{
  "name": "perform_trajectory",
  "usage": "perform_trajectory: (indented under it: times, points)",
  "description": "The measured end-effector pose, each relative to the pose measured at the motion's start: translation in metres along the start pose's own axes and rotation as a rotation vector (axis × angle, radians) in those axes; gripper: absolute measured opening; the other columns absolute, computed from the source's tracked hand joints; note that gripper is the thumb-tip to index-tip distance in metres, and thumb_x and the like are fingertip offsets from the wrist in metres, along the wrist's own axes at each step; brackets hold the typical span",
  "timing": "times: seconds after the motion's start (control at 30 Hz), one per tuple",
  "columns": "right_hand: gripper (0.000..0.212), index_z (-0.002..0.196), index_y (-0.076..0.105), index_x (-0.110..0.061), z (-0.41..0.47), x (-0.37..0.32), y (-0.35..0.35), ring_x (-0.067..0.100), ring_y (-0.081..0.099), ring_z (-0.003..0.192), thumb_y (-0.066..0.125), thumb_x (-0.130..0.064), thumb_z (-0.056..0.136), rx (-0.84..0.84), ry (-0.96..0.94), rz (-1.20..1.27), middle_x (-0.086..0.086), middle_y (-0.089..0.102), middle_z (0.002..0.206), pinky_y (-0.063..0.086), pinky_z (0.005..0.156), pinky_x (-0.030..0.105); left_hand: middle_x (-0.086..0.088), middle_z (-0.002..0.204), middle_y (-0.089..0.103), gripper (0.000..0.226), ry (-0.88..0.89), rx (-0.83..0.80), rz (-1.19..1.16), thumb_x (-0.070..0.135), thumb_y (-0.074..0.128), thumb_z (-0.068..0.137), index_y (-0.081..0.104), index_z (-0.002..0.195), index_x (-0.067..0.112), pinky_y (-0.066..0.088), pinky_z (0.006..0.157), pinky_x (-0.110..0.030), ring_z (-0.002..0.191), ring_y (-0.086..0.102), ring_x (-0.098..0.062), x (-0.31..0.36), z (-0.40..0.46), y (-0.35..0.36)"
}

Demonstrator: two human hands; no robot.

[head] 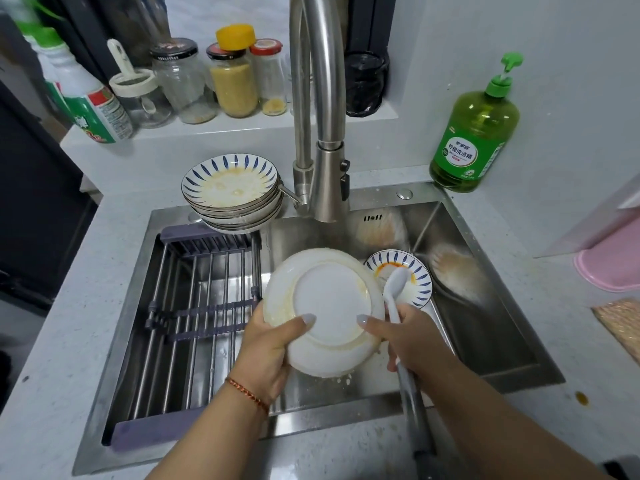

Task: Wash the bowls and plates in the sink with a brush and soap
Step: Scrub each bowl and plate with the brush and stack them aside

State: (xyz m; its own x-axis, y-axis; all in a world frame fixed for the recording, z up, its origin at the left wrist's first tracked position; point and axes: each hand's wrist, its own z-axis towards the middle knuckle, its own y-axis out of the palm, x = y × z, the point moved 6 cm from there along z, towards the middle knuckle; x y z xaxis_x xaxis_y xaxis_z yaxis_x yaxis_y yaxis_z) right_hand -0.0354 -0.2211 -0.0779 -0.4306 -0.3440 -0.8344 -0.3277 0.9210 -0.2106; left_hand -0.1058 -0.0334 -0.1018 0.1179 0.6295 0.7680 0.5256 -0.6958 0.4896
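Observation:
Over the steel sink (485, 327) I hold a white plate (325, 306) with its underside facing me, yellow residue along its rim. My left hand (266, 351) grips the plate's left edge. My right hand (412, 337) grips the long handle of a white and grey brush (394, 289), one finger resting on the plate. A small bowl (415, 282) with blue stripes and orange sauce lies in the sink behind the brush head. A stack of dirty blue-striped plates (232, 192) sits at the sink's back left corner. The green soap bottle (474, 133) stands at the back right.
A metal drying rack (194, 306) spans the sink's left half. The tall faucet (322, 133) rises behind the plate. Jars (235, 81) and a spray bottle (90, 102) line the back ledge. A pink tub (613, 268) sits on the right counter.

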Motion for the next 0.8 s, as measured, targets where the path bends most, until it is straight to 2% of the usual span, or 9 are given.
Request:
perform_trajectory:
  times: [0.13,0.23,0.33,0.43,0.53,0.57,0.7,0.73,0.8]
  points:
    - [0.032,0.098,0.059,-0.023,0.009,-0.028,-0.017,0.003,0.05,0.037,0.081,-0.021,0.074,-0.045,-0.136,-0.225,0.002,0.062,0.074,0.04,0.034,0.021,-0.018,0.112,0.07,0.057,-0.099,-0.179,0.176,-0.003,0.072,0.063,0.061,0.118,0.006,0.058,0.072,-0.038,0.099,0.069,-0.031,0.012,0.002,0.002]
    - [0.044,0.108,0.059,-0.025,0.011,-0.046,-0.02,0.003,0.054,0.044,0.083,-0.023,0.07,-0.11,-0.217,-0.403,0.001,0.063,0.078,0.041,0.036,0.021,-0.019,0.11,0.07,0.058,-0.134,-0.218,0.342,-0.005,0.076,0.058,0.062,0.114,0.004,0.058,0.074,-0.042,0.099,0.069,-0.033,0.021,0.008,0.005]
    - [0.048,0.108,0.058,-0.026,0.006,-0.058,-0.013,0.007,0.057,0.056,0.084,-0.023,0.067,-0.154,-0.275,-0.508,-0.002,0.064,0.08,0.042,0.038,0.019,-0.019,0.106,0.071,0.06,-0.106,-0.257,0.507,-0.004,0.08,0.054,0.065,0.111,0.004,0.058,0.079,-0.043,0.096,0.069,-0.034,0.035,0.015,0.011]
    - [0.047,0.11,0.057,-0.032,0.003,-0.059,-0.006,0.003,0.055,0.061,0.081,-0.031,0.07,-0.128,-0.354,-0.67,-0.012,0.061,0.079,0.038,0.041,0.013,-0.01,0.098,0.074,0.056,-0.021,-0.316,0.721,0.0,0.085,0.051,0.07,0.104,0.012,0.057,0.082,-0.039,0.092,0.07,-0.028,0.045,0.014,0.02]
    - [0.02,0.109,0.054,-0.035,0.004,-0.051,-0.015,0.005,0.053,0.055,0.057,-0.039,0.09,-0.017,-0.34,-0.678,-0.008,0.061,0.076,0.046,0.046,0.024,-0.003,0.087,0.075,0.041,0.084,-0.198,0.861,-0.005,0.086,0.059,0.071,0.091,0.015,0.057,0.072,-0.032,0.084,0.07,-0.022,0.053,0.012,0.015]
    - [0.018,0.112,0.053,-0.033,0.004,-0.046,-0.017,0.004,0.053,0.051,0.048,-0.037,0.095,-0.006,-0.32,-0.658,-0.005,0.063,0.076,0.047,0.045,0.025,-0.004,0.086,0.075,0.038,0.115,-0.139,0.872,-0.005,0.086,0.061,0.07,0.089,0.014,0.057,0.07,-0.031,0.082,0.07,-0.021,0.055,0.011,0.012]
    - [0.044,0.142,0.034,-0.027,-0.003,-0.012,-0.008,-0.001,0.046,0.03,0.036,-0.022,0.098,-0.132,-0.149,-0.589,0.008,0.067,0.078,0.037,0.033,0.017,-0.005,0.084,0.072,0.033,0.174,-0.021,0.828,-0.004,0.086,0.062,0.068,0.085,0.012,0.058,0.067,-0.032,0.075,0.067,-0.018,0.06,0.01,0.005]
    - [0.045,0.143,0.033,-0.027,-0.004,-0.007,-0.004,-0.001,0.045,0.028,0.036,-0.022,0.098,-0.147,-0.13,-0.592,0.007,0.064,0.074,0.036,0.032,0.017,-0.002,0.081,0.072,0.033,0.184,-0.03,0.846,-0.003,0.086,0.062,0.067,0.083,0.014,0.057,0.065,-0.029,0.073,0.066,-0.014,0.06,0.009,0.007]
    - [0.037,0.134,0.043,-0.027,-0.001,-0.011,-0.002,0.003,0.044,0.03,0.039,-0.022,0.098,-0.121,-0.123,-0.51,0.002,0.053,0.066,0.04,0.035,0.023,0.006,0.077,0.07,0.034,0.227,-0.057,0.948,-0.001,0.085,0.062,0.066,0.078,0.022,0.052,0.06,-0.018,0.068,0.064,-0.006,0.059,0.005,0.014]
